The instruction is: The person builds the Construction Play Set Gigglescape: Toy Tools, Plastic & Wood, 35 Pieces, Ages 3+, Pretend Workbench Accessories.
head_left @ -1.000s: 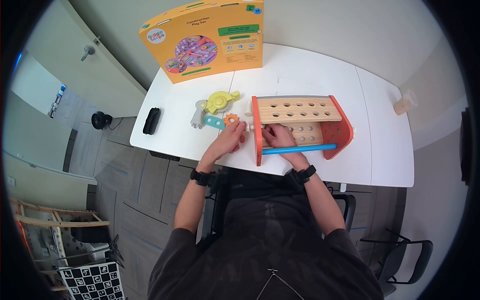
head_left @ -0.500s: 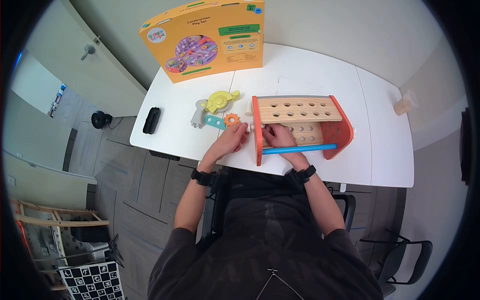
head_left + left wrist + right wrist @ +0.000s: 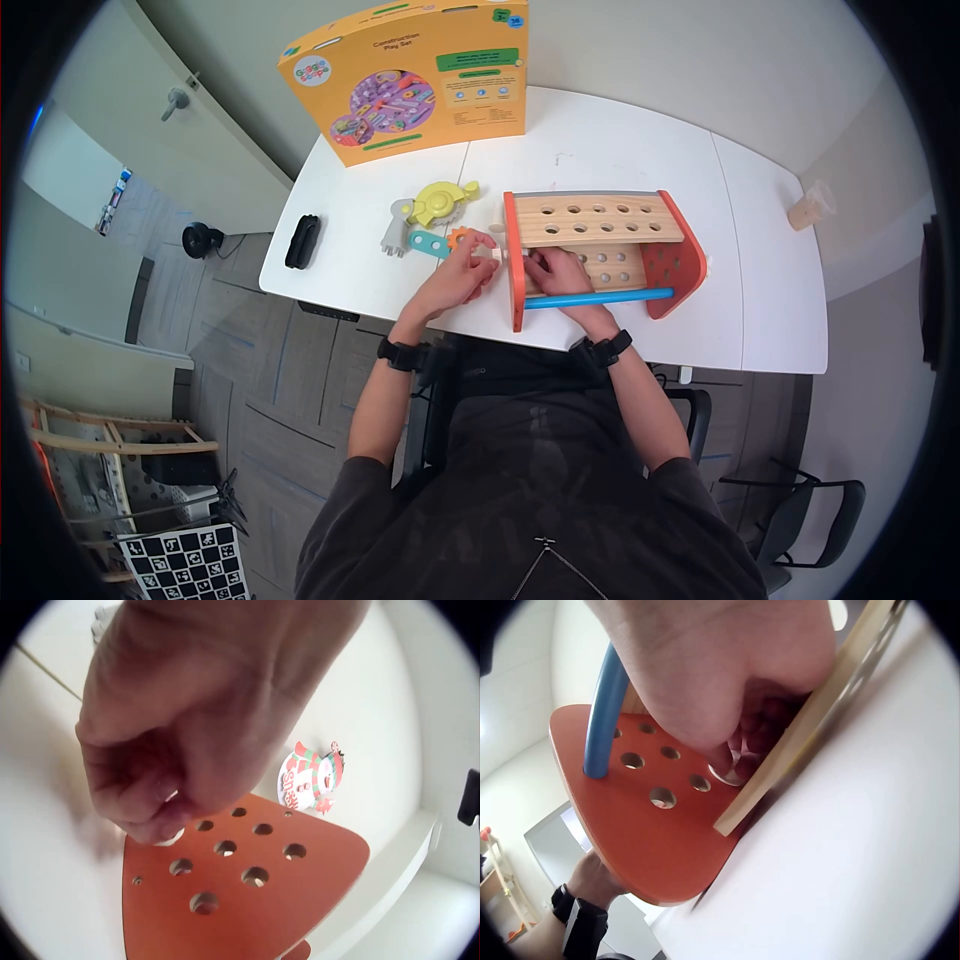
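A wooden rack (image 3: pixel 600 213) with red side panels (image 3: pixel 262 922) and a blue bar (image 3: pixel 600 298) stands on the table. Outside its left panel is my left hand (image 3: pixel 455 282), its index finger parted from the thumb beside a small pale piece (image 3: pixel 497 256). In the left wrist view, that hand's (image 3: pixel 187 705) bent fingertips partly cover a pale piece (image 3: pixel 174 838) at a panel hole. My right hand (image 3: pixel 562 275) reaches inside the rack. The right wrist view shows this hand (image 3: pixel 720 682) pinching a pale round piece (image 3: pixel 729 777) against the panel's inner face.
Left of the rack lie a yellow and grey toy saw (image 3: pixel 437 203), a grey toy piece (image 3: pixel 395 232), a teal strip (image 3: pixel 428 244) and an orange gear (image 3: pixel 457 236). A yellow box (image 3: pixel 400 85) stands behind, a black case (image 3: pixel 303 242) lies left, and a cup (image 3: pixel 812 205) stands right.
My left index finger has lifted away from the thumb, and the hand has shifted slightly left of the pale piece. My right hand and the rack have stayed in place.
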The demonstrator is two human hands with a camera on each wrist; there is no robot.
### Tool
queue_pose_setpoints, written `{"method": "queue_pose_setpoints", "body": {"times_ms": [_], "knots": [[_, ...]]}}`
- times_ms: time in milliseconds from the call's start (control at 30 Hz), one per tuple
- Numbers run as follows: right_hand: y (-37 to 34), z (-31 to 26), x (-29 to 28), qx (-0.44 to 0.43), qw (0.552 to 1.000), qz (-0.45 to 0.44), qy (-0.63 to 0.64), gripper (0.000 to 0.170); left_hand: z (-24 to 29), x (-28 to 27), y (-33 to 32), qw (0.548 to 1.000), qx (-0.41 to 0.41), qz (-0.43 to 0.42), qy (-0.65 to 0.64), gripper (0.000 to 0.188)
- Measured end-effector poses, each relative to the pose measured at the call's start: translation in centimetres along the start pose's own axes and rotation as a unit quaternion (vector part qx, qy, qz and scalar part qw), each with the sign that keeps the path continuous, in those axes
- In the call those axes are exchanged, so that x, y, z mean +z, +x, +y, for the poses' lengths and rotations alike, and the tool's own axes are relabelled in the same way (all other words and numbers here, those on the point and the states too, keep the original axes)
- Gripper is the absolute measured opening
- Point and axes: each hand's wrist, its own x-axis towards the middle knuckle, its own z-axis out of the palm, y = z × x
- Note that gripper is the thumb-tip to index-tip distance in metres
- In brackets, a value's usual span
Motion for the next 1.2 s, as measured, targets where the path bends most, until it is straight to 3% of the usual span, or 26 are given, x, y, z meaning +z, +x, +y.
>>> {"method": "queue_pose_setpoints", "body": {"times_ms": [100, 200, 300, 400, 500, 600, 700, 800, 900, 1000, 1200], "knots": [[0.0, 0.0, 0.1, -0.002, 1.0, 0.006, -0.001, 0.026, 1.6, 0.1, -0.8, 1.0, -0.005, 0.006, 0.0, 0.033], [0.0, -0.4, -0.1, 0.012, 1.0, -0.003, -0.006, 0.026, 0.8, 0.3, 0.3, 0.996, -0.075, 0.036, -0.014, 0.026], [0.0, 0.0, 0.0, 0.006, 1.0, -0.001, -0.009, 0.026, -2.2, 0.3, 2.0, 0.997, -0.074, 0.023, -0.013, 0.03], [0.0, 0.0, 0.0, 0.005, 1.0, -0.003, -0.004, 0.026, -0.9, 0.1, 0.3, 1.0, 0.002, 0.001, 0.022, 0.037], [0.0, -0.1, 0.0, 0.007, 1.0, -0.001, -0.009, 0.026, 0.8, -0.3, -0.4, 0.999, -0.019, 0.016, 0.041, 0.039], [0.0, -0.2, -0.1, 0.007, 1.0, -0.003, -0.007, 0.026, 0.6, -0.2, 0.4, 0.996, -0.077, 0.029, -0.023, 0.032], [0.0, 0.0, 0.0, 0.011, 1.0, -0.004, -0.011, 0.025, -1.7, 0.0, 1.6, 0.997, -0.076, 0.029, 0.01, 0.027], [0.0, 0.0, 0.0, 0.006, 1.0, -0.003, -0.01, 0.025, -0.8, -0.1, 0.6, 0.999, -0.03, -0.02, 0.036, 0.034], [-0.1, -0.1, -0.1, -0.001, 1.0, 0.002, -0.003, 0.025, 0.5, 0.4, -0.3, 0.998, -0.017, 0.013, 0.051, 0.039], [-0.1, -0.1, 0.0, -0.001, 1.0, 0.007, -0.006, 0.025, 1.5, 0.6, 0.0, 0.997, -0.066, 0.03, 0.012, 0.032], [0.0, -0.1, -0.1, 0.01, 1.0, -0.003, -0.015, 0.025, -0.8, 0.2, 1.3, 0.999, -0.028, 0.022, 0.027, 0.031]]}}
